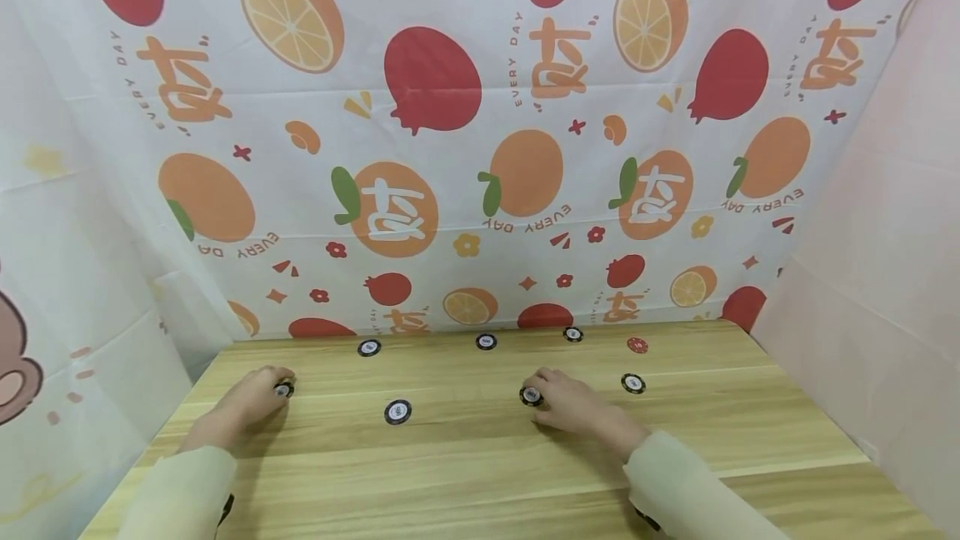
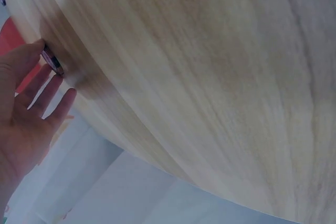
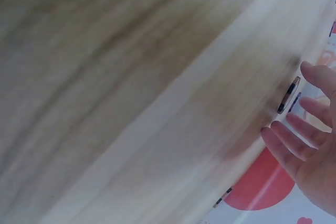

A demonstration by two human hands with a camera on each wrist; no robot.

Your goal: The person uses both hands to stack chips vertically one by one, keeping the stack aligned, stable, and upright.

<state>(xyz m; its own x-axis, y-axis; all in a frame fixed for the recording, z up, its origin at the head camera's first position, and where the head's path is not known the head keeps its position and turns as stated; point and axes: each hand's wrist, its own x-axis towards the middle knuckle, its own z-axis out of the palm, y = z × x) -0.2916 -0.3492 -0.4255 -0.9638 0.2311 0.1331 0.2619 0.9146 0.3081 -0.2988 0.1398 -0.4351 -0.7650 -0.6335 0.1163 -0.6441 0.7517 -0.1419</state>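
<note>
On the left of the table, my left hand (image 1: 251, 398) holds a black-and-white poker chip (image 1: 283, 390) at its edge. In the left wrist view the thumb and a fingertip meet opposite edges of this chip (image 2: 51, 60), low over the wood. Further right, my right hand (image 1: 573, 407) is at another black poker chip (image 1: 531, 395), thumb and fingers spread around it. The right wrist view shows that chip (image 3: 289, 95) between the thumb and the loosely bent fingers, with a gap at the thumb.
Black chips lie at the back left (image 1: 369, 347), back middle (image 1: 486, 342) and back right (image 1: 573, 333). A red chip (image 1: 637, 345) and a black chip (image 1: 633, 383) are at the right; one more black chip (image 1: 398, 412) lies between the hands. A fruit-print curtain (image 1: 465, 190) borders the wooden table (image 1: 450, 482).
</note>
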